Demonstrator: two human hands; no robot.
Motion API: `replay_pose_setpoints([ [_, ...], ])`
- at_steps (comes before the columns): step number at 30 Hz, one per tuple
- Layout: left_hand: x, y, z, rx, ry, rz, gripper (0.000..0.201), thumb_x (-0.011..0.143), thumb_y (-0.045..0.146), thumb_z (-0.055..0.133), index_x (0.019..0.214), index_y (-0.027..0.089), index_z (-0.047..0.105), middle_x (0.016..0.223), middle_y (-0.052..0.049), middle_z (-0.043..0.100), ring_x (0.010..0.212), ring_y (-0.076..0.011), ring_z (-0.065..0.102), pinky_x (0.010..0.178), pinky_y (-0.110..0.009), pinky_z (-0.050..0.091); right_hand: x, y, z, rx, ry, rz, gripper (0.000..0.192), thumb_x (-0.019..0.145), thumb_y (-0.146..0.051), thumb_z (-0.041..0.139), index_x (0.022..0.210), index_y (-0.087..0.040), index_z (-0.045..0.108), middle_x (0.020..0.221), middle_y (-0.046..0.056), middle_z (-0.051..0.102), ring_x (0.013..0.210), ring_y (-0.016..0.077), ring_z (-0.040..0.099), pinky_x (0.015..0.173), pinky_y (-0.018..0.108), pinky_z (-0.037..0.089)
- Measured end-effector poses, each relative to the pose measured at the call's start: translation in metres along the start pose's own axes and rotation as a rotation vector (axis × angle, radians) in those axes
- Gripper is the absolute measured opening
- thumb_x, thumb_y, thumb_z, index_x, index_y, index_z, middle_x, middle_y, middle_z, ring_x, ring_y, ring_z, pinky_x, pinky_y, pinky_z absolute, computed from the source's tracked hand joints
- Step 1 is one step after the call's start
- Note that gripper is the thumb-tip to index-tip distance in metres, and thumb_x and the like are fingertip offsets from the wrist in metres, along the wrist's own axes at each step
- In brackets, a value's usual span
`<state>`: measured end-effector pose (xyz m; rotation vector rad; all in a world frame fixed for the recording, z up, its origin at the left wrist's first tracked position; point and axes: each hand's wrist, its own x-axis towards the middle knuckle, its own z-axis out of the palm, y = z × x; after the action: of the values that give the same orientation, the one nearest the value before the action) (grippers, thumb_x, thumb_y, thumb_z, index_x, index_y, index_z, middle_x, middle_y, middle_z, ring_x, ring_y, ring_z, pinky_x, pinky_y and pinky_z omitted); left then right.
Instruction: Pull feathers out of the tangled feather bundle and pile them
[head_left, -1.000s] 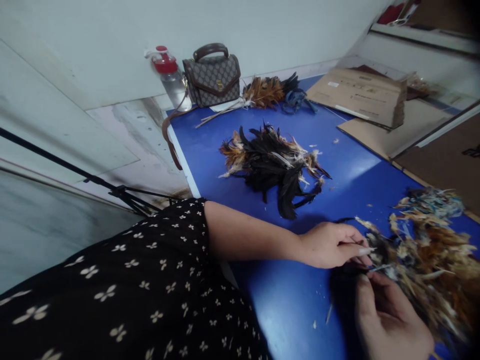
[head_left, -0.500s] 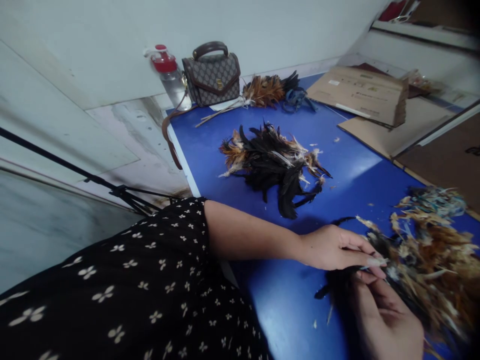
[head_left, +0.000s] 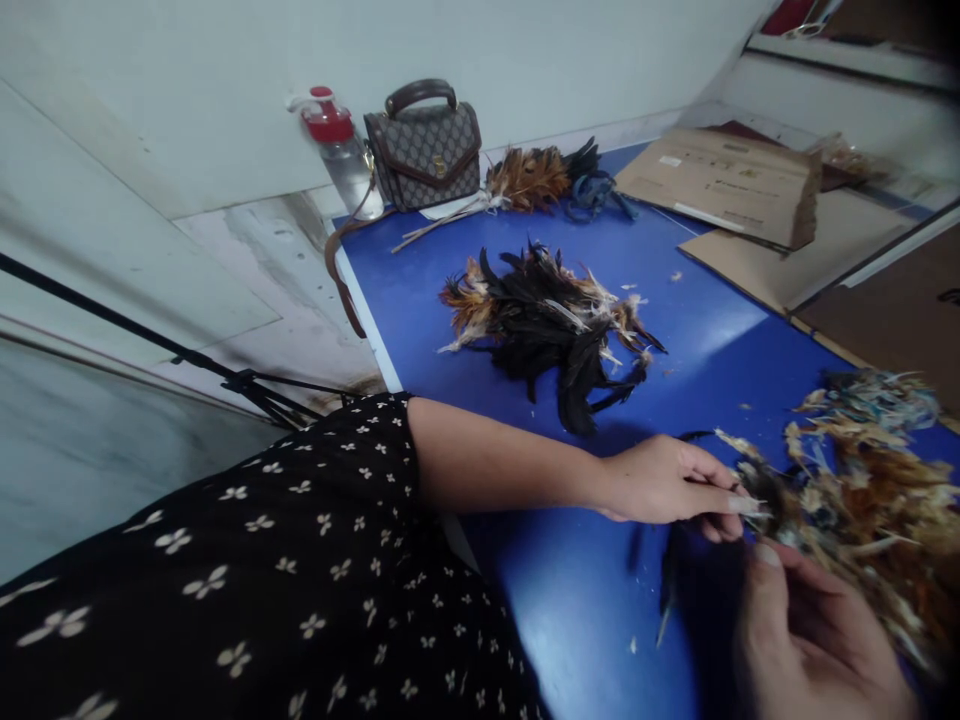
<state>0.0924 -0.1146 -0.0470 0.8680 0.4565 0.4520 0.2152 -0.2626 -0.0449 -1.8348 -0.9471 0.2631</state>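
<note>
My left hand (head_left: pixel 679 483) reaches in from the left, closed, with thumb and fingers pinching feathers. Their pale quill ends (head_left: pixel 748 507) stick out past the thumb tip, and a dark feather (head_left: pixel 666 590) hangs under the hand. At the lower right, my right hand (head_left: pixel 825 635) is curled, thumb near the index finger, a little apart from the left hand. Whether anything is in that pinch is hidden. Beside both hands lies a large heap of brown and tan feathers (head_left: pixel 892 500). A pile of black and brown feathers (head_left: pixel 551 320) lies farther up the table.
The blue table (head_left: pixel 427 275) carries a handbag (head_left: pixel 427 150), a red-capped water bottle (head_left: pixel 345 165), and a feather bundle on sticks (head_left: pixel 529 180) along the wall. Flattened cardboard (head_left: pixel 727 190) covers the back right. Bluish strands (head_left: pixel 885 400) lie above the brown heap. A black tripod leg (head_left: pixel 135 322) stands at left.
My right hand has drawn away from the left, down and to the right. My left hand has shifted slightly up and left, still pinching feathers.
</note>
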Motion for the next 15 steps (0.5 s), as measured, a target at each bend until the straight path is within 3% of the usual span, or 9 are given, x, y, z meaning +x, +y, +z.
replay_pose_setpoints([
  [2, 0.002, -0.003, -0.001, -0.013, -0.050, -0.053, 0.048, 0.078, 0.053, 0.101, 0.084, 0.015, 0.072, 0.080, -0.001, 0.075, 0.075, -0.0132, 0.071, 0.096, -0.040, 0.062, -0.001, -0.005, 0.002, 0.042, 0.046, -0.042, 0.067, 0.094, -0.071, 0.085, 0.133, -0.017, 0.080, 0.110, 0.011, 0.079, 0.085, 0.0202, 0.070, 0.089, 0.036, 0.060],
  [7, 0.006, -0.013, -0.006, -0.032, -0.190, -0.122, 0.049, 0.071, 0.050, 0.106, 0.084, 0.014, 0.074, 0.075, -0.001, 0.073, 0.069, -0.0140, 0.072, 0.080, -0.035, 0.063, 0.004, 0.000, 0.002, 0.080, 0.027, -0.113, 0.056, 0.093, -0.064, 0.089, 0.125, -0.018, 0.083, 0.109, 0.012, 0.080, 0.085, 0.0242, 0.074, 0.094, 0.044, 0.065],
  [11, 0.011, -0.016, -0.008, 0.027, -0.227, -0.140, 0.049, 0.065, 0.047, 0.109, 0.078, 0.014, 0.076, 0.076, -0.003, 0.075, 0.069, -0.0150, 0.075, 0.074, -0.032, 0.063, 0.006, 0.013, -0.002, 0.045, 0.041, -0.144, 0.054, 0.093, -0.065, 0.088, 0.121, -0.019, 0.083, 0.110, 0.013, 0.079, 0.092, 0.0290, 0.076, 0.103, 0.054, 0.064],
  [15, 0.013, -0.018, -0.007, 0.127, -0.255, -0.183, 0.047, 0.071, 0.049, 0.106, 0.072, 0.014, 0.074, 0.074, -0.004, 0.074, 0.070, -0.0162, 0.075, 0.071, -0.032, 0.063, 0.006, 0.011, -0.003, 0.007, 0.018, -0.188, 0.053, 0.097, -0.066, 0.083, 0.122, -0.019, 0.083, 0.114, 0.014, 0.079, 0.101, 0.0322, 0.077, 0.109, 0.059, 0.061],
])
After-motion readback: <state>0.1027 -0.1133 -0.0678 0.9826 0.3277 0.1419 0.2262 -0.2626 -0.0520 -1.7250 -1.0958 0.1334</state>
